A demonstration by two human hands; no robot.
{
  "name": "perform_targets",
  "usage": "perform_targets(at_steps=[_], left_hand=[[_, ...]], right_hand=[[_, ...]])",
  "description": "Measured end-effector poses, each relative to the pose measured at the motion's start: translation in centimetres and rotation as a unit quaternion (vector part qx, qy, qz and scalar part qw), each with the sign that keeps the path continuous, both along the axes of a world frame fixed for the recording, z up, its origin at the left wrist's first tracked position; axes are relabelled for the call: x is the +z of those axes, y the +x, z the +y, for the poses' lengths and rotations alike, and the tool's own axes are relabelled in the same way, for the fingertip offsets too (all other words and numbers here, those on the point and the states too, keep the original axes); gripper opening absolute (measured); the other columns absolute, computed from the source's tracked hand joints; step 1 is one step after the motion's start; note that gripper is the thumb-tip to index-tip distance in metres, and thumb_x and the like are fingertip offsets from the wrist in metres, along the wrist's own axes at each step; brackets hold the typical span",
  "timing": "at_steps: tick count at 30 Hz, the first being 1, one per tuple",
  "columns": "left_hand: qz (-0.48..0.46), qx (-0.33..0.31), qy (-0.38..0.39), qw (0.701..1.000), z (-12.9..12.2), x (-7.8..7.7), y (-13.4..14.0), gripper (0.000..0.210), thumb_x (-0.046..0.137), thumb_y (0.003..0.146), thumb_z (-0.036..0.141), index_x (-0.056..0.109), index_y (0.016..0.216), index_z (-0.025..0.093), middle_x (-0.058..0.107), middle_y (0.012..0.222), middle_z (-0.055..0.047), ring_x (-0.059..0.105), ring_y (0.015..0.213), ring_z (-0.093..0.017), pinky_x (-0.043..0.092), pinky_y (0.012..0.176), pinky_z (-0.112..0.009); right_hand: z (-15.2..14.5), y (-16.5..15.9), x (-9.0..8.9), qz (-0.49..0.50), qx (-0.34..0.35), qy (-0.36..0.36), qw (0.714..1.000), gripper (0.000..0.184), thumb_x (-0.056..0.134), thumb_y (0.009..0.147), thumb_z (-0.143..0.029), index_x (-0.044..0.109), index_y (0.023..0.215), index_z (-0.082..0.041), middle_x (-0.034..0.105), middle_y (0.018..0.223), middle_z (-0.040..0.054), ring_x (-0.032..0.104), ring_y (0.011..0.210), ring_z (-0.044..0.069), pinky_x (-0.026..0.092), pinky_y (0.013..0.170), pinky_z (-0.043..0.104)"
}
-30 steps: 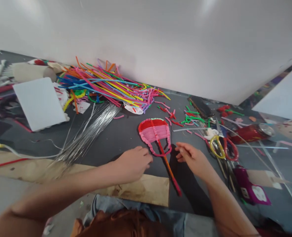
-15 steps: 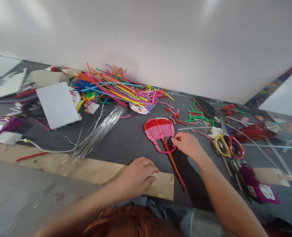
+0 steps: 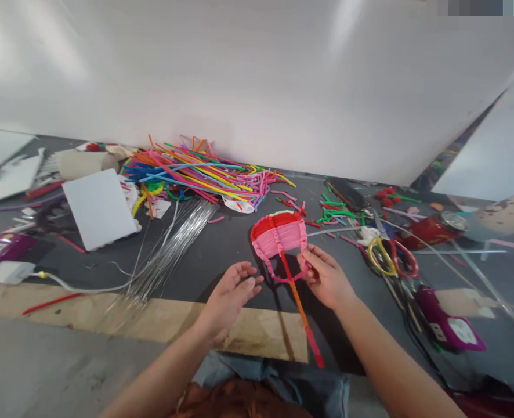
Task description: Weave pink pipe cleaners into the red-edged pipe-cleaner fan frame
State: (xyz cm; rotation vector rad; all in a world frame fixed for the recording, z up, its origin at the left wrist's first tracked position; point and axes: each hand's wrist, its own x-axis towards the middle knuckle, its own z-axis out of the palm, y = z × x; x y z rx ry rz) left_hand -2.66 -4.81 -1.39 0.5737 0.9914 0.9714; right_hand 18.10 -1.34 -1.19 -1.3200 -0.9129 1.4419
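A fan-shaped pipe cleaner piece [image 3: 285, 235], pink and red with a long orange-red stem, is tilted up off the dark table. My right hand [image 3: 326, 276] pinches its right edge between thumb and fingers. To the left of the piece, my left hand [image 3: 233, 296] hovers with fingers apart and slightly curled, holding nothing. The lower part of the fan's outline is an open loop without fill.
Behind lies a heap of colourful pipe cleaners [image 3: 196, 174], beside a bundle of thin wires [image 3: 174, 249]. Scissors [image 3: 391, 256], a red can [image 3: 433, 229] and a purple glue gun [image 3: 448, 322] sit at right. A white board [image 3: 100, 210] leans at left.
My right hand has lifted the pipe cleaner piece off the table. My left hand has moved from resting near the paper strip toward the piece, its fingers opening. The view has tilted up slightly.
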Motion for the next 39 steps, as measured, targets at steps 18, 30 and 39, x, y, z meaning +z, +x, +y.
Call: perform_targets(at_steps=[18,30,39], left_hand=[[0.015,-0.18,-0.011,0.984,4.5,2.5,-0.7,0.019,0.066,0.076,0.026,0.06,0.09,0.016,0.062,0.09,-0.005,0.066,0.066,-0.015,0.048,0.046,-0.018],[0.053,-0.139,-0.014,0.989,5.0,1.2,1.5,0.019,0.069,0.074,0.026,0.056,0.08,0.013,0.064,0.077,-0.004,0.064,0.067,-0.013,0.055,0.062,-0.023],[-0.013,-0.104,-0.007,0.995,5.3,1.4,1.5,0.018,0.068,0.074,0.023,0.054,0.08,0.014,0.06,0.07,-0.001,0.059,0.062,-0.01,0.05,0.056,-0.02]], right_hand=[[3.0,0.2,-1.2,0.182,0.071,-0.013,0.981,0.029,0.07,0.071,-0.042,0.062,0.086,-0.019,0.06,0.07,-0.0026,0.049,0.051,0.005,0.034,0.042,0.017],[2.9,0.0,-1.7,0.198,0.028,-0.003,0.98,0.033,0.076,0.064,-0.041,0.058,0.08,-0.019,0.059,0.061,-0.005,0.053,0.053,0.005,0.045,0.052,0.017],[1.7,-1.5,-1.4,0.156,0.16,-0.062,0.973,0.03,0.075,0.065,-0.039,0.06,0.078,-0.015,0.057,0.06,-0.0048,0.051,0.051,0.004,0.042,0.048,0.017]])
